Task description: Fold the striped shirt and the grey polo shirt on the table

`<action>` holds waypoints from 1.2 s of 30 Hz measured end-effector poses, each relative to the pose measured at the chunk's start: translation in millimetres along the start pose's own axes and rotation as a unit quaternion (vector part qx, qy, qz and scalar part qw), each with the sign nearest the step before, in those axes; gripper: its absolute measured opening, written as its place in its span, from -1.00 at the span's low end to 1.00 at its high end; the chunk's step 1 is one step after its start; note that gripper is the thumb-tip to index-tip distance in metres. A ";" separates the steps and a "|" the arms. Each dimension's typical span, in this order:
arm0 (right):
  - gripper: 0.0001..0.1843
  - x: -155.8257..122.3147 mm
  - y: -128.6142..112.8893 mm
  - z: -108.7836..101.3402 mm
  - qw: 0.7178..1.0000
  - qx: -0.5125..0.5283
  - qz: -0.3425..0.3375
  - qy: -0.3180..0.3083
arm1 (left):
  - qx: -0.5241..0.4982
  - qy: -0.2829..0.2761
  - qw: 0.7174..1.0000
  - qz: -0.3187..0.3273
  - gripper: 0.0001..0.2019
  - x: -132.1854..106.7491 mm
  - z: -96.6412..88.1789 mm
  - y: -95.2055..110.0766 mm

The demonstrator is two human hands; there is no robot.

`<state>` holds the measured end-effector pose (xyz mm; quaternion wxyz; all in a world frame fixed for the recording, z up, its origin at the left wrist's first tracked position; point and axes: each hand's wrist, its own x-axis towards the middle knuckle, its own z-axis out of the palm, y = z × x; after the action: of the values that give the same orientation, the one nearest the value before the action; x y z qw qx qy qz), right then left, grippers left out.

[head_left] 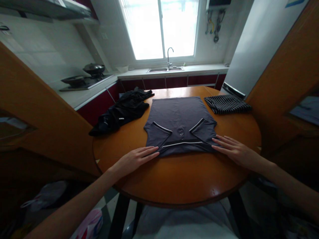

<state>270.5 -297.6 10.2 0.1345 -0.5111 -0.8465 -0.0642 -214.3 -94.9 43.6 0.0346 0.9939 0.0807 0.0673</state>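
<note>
A grey polo shirt (176,113) lies spread on the round wooden table, its collar end towards me. Both sleeves, edged in black and white, are folded in over the body, and a small button shows between them. My left hand (138,157) rests with its fingers stretched out on the shirt's near left corner. On the near right corner lies my right hand (231,149), fingers spread and flat. Neither hand grips the cloth.
Dark crumpled clothing (124,109) lies at the table's left edge. A folded striped garment (226,104) is at the back right. Beyond the wooden table (179,179) are a sink (158,70), a stove with pans (93,68) and a fridge (264,36).
</note>
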 end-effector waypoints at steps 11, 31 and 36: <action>-0.47 2.4 6.6 10.2 0.996 -0.044 -0.040 0.061 | 0.026 0.079 0.993 0.079 -0.52 0.1 9.9 -18.4; -0.74 -5.3 -17.2 -15.5 0.989 0.123 0.010 0.080 | -0.039 0.146 0.988 0.043 -0.69 -20.7 0.7 7.9; -0.72 -2.6 -31.2 -46.6 0.969 0.215 0.114 0.048 | -0.126 0.143 0.981 -0.032 -0.77 -25.3 -20.0 20.7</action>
<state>251.7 -325.9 54.8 0.2883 -0.5600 -0.7689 0.1104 -238.6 -118.3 61.8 0.1497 0.9586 0.1076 0.2170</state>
